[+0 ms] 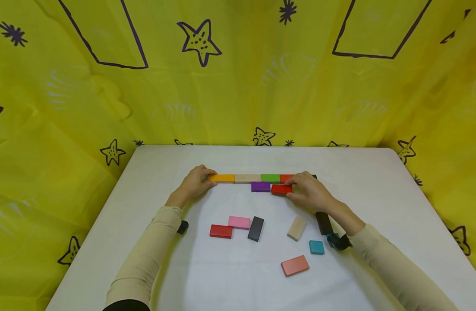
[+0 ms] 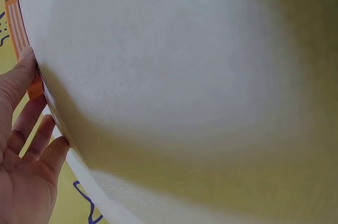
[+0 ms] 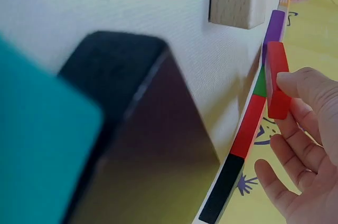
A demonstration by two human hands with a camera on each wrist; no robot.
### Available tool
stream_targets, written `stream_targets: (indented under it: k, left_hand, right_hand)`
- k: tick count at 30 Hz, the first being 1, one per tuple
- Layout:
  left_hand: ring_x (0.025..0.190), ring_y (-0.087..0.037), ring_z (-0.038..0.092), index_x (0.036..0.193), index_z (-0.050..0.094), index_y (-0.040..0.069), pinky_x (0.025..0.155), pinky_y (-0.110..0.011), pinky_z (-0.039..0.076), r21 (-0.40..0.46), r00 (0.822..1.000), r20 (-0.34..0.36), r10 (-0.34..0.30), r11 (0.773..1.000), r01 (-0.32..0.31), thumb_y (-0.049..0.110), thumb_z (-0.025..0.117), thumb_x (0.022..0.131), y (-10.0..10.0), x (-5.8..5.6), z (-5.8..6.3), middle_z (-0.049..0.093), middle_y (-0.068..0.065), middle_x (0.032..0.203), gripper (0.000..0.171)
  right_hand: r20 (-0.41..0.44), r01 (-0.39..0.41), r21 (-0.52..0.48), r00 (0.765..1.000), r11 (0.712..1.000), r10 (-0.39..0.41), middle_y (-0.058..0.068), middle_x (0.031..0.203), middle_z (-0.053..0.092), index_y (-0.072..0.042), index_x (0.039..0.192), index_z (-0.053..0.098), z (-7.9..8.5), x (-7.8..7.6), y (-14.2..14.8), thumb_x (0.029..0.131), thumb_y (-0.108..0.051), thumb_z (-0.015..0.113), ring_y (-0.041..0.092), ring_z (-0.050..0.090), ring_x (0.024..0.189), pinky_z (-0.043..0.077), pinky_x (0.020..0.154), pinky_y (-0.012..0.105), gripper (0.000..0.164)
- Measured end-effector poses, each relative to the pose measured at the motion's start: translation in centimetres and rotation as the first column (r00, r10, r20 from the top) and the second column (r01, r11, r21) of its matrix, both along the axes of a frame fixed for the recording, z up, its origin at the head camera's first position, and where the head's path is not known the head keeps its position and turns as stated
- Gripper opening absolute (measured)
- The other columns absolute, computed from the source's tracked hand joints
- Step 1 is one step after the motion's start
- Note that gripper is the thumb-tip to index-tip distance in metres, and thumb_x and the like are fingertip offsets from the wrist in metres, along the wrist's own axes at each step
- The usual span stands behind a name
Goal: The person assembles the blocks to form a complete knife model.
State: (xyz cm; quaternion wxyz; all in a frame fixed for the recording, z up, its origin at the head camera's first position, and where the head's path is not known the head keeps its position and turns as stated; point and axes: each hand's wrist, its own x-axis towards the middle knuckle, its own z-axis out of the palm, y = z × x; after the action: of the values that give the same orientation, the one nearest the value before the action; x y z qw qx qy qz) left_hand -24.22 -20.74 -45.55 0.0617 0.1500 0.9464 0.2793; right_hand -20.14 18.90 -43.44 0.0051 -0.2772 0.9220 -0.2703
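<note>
A row of wooden blocks runs across the back of the white table. My left hand (image 1: 197, 180) pinches the left end of the orange block (image 1: 224, 178) between thumb and fingers. To its right in the row come a natural wood block (image 1: 248, 178), a green block (image 1: 270, 178), a red block (image 1: 286, 177) and a black block (image 3: 224, 187). In front of the row lies a purple block (image 1: 260, 187). My right hand (image 1: 311, 192) pinches a second red block (image 1: 281, 189) just right of the purple one, a small gap apart in the head view.
Nearer me lie a red block (image 1: 221, 231), a pink block (image 1: 239, 222), a dark grey block (image 1: 256, 229), a natural wood block (image 1: 297, 228), a teal block (image 1: 316, 247) and a salmon block (image 1: 295, 265). A black block (image 1: 323, 222) sits beside my right wrist. Yellow patterned cloth (image 1: 238, 86) hangs behind.
</note>
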Motion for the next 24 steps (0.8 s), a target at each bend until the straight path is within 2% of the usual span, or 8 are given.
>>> stream_targets:
  k: [14, 24]
  left_hand:
    - [0.101, -0.027, 0.052, 0.129, 0.070, 0.007, 0.093, -0.041, 0.047, 0.014, 1.000, 0.018, 0.011, 1.000, -0.011, 0.021, 0.074, 0.096, 0.07, 0.06, 0.06, 0.060, -0.011, 0.110, 0.036]
    - [0.100, -0.027, 0.053, 0.127, 0.070, 0.005, 0.091, -0.041, 0.045, 0.016, 1.000, -0.006, 0.005, 1.000, -0.005, 0.020, 0.075, 0.095, 0.15, 0.09, 0.13, 0.061, -0.011, 0.108, 0.035]
  right_hand:
    - [0.044, 0.064, 0.101, 0.997, 0.993, -0.069, 0.015, 0.118, 0.070, -0.003, 0.116, 0.073, -0.17, -0.70, -0.52, 0.090, -0.015, 0.078, 0.032, 0.056, 0.110, 0.051, 0.094, 0.052, 0.029]
    - [0.027, 0.053, 0.125, 0.998, 0.991, -0.057, 0.014, 0.115, 0.071, -0.002, 0.113, 0.074, 0.04, -0.88, -0.81, 0.089, -0.015, 0.080, 0.033, 0.058, 0.110, 0.051, 0.095, 0.052, 0.028]
